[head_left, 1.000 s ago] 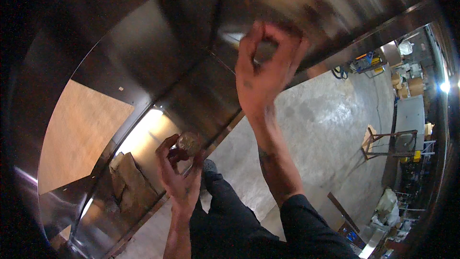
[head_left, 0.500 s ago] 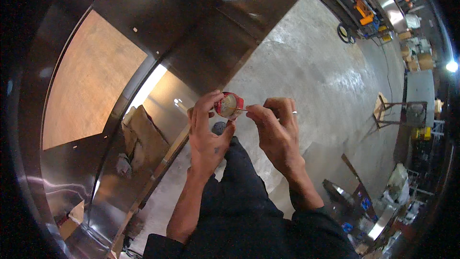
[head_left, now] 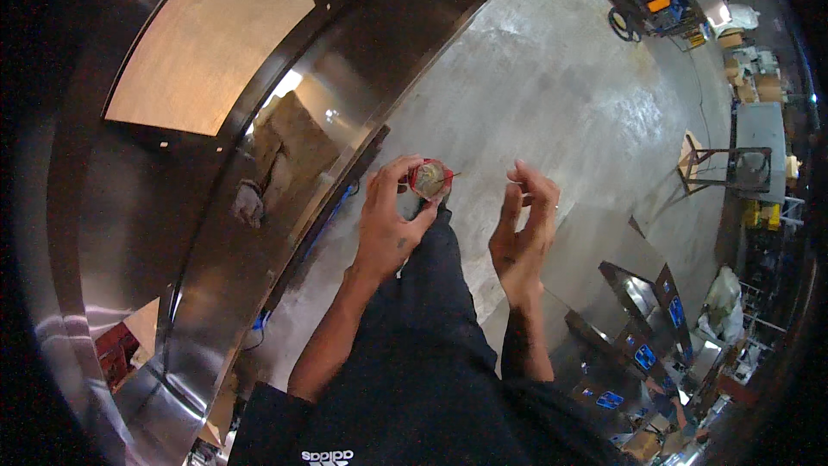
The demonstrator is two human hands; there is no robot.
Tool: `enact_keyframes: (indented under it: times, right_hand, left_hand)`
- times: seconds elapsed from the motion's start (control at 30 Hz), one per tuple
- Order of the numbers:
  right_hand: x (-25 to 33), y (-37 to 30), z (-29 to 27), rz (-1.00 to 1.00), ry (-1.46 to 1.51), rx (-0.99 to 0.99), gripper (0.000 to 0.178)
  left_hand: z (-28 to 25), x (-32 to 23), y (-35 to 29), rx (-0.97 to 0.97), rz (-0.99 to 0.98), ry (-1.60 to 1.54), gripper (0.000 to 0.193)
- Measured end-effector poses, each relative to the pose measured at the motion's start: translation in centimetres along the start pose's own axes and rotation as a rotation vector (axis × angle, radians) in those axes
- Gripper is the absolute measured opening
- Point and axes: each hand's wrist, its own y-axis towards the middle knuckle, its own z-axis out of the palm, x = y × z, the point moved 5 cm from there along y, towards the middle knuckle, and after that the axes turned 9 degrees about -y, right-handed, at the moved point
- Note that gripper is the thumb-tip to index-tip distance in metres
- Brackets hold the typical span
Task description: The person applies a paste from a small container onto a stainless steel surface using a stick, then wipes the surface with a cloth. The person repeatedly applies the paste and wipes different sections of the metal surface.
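Note:
My left hand (head_left: 385, 229) is closed around a small red can (head_left: 422, 179), its round open top facing up with pale, greyish-yellow contents inside. A thin stick (head_left: 454, 176) rests in the can and pokes out over its right rim. Apart from it, to the right, my right hand (head_left: 524, 233) is raised with its thumb and bent fingers apart. Nothing shows between them. Both hands are in front of my body, above the concrete floor.
On the left runs a large dark metal sheet structure (head_left: 371, 52) with a plywood panel (head_left: 220, 43). A brown cloth (head_left: 297, 142) and a grey glove (head_left: 248, 204) lie on it. At right stand a metal-framed stand (head_left: 729, 171) and dark metal parts (head_left: 642, 298) with blue labels.
My right hand has let go of the stick and moved right, away from the can. The left hand with the can has shifted slightly right. My view has turned and moved.

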Motion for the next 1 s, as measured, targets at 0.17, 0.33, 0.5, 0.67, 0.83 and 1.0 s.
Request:
enact_keyframes:
  times: [0.17, 0.33, 0.5, 0.67, 0.83, 1.0]
  right_hand:
    - [-9.4, -11.7, 6.9, 0.449, 0.116, 0.299, 0.030]
    - [-17.6, -26.7, 14.2, 0.513, 0.035, 0.569, 0.034]
    - [-21.4, -35.7, 15.3, 0.657, -0.067, 0.636, 0.037]
    - [-24.4, -37.3, 14.7, 0.784, -0.138, 0.580, 0.039]
    - [-26.7, -36.7, 14.0, 0.759, -0.238, 0.509, 0.036]
    - [-27.1, -36.9, 13.7, 0.755, -0.306, 0.459, 0.039]
  left_hand:
    - [2.5, 7.0, -4.0, -0.022, -0.202, -0.108, 0.062]
    - [6.7, 22.4, -6.2, -0.025, -0.298, -0.009, 0.060]
    - [9.7, 47.0, -7.4, -0.106, -0.439, 0.056, 0.056]
    - [9.4, 64.2, -1.5, -0.266, -0.531, 0.347, 0.060]
    - [6.5, 77.1, 3.9, -0.281, -0.663, 0.621, 0.070]
    - [9.0, 78.4, 7.3, -0.289, -0.766, 0.530, 0.070]
